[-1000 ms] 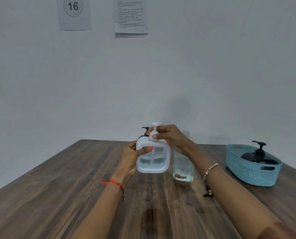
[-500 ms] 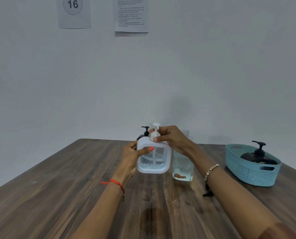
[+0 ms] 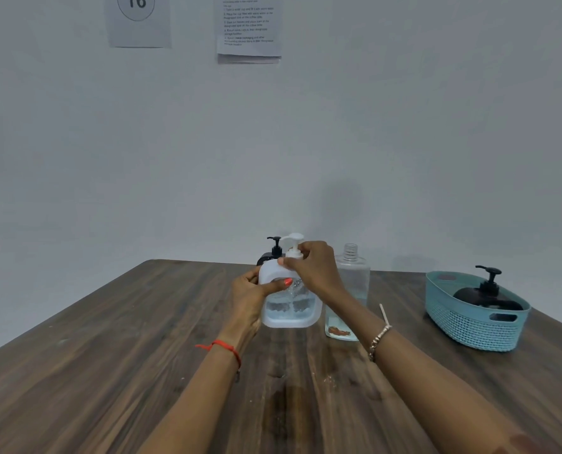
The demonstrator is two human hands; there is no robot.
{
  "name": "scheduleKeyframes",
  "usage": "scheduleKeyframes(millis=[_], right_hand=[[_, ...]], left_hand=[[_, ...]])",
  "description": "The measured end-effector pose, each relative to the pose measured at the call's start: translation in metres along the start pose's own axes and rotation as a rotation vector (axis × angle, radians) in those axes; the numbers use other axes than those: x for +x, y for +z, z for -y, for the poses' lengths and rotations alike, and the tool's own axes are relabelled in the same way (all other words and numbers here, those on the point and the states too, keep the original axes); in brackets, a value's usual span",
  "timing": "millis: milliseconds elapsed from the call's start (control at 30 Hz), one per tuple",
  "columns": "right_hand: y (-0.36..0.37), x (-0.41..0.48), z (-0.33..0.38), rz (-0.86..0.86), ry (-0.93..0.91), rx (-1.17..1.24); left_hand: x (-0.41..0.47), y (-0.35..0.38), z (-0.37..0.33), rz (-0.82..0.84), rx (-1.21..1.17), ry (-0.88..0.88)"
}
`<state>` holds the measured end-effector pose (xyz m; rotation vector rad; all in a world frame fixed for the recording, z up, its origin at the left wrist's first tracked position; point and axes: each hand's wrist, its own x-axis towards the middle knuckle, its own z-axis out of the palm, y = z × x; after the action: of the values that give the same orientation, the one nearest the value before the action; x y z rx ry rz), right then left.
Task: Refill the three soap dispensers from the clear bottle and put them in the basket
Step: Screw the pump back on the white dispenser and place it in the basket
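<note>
While the left hand wraps its curled fingers round the white translucent squarish plastic soap dispenser, thumb laid across the front, the right hand pinches the collar of the white pump head from above. Dispenser upright at table centre, part-filled with clear liquid; cannot tell whether its base touches the dark wooden table. At 3 o'clock, just beside it: tall clear plastic bottle, uncapped, upright, liquid low in it. At 11 o'clock, behind and mostly hidden: black pump dispenser. Well apart at 3 o'clock: teal woven oval plastic basket, holding a second round black pump dispenser.
</note>
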<state>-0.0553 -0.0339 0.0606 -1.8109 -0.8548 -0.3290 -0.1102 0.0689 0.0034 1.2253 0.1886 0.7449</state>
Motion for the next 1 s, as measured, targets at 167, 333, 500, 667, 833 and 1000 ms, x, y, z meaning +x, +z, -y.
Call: scheduleKeyframes(millis=[167,333,500,667,833,1000], right_hand=[[0.004,0.000,-0.002,-0.034,-0.021,-0.055],[-0.022,0.006,-0.003,0.223,0.018,0.154],[-0.026,0.009,-0.009,0.291,0.009,0.196],[-0.016,0.001,-0.007,0.138,0.047,0.244],[-0.004,-0.005,-0.005,-0.028,0.056,0.204],[0.009,-0.006,-0.012,-0.157,0.081,0.111]], left_hand=[[-0.001,0.000,-0.002,-0.010,0.011,0.018],[-0.002,-0.006,-0.011,0.058,-0.079,-0.051],[0.001,-0.006,-0.015,0.099,-0.093,-0.071],[-0.001,-0.001,-0.012,0.069,-0.110,-0.058],[-0.005,0.005,-0.007,0.015,-0.046,-0.004],[-0.008,0.013,-0.002,-0.046,-0.016,0.039]])
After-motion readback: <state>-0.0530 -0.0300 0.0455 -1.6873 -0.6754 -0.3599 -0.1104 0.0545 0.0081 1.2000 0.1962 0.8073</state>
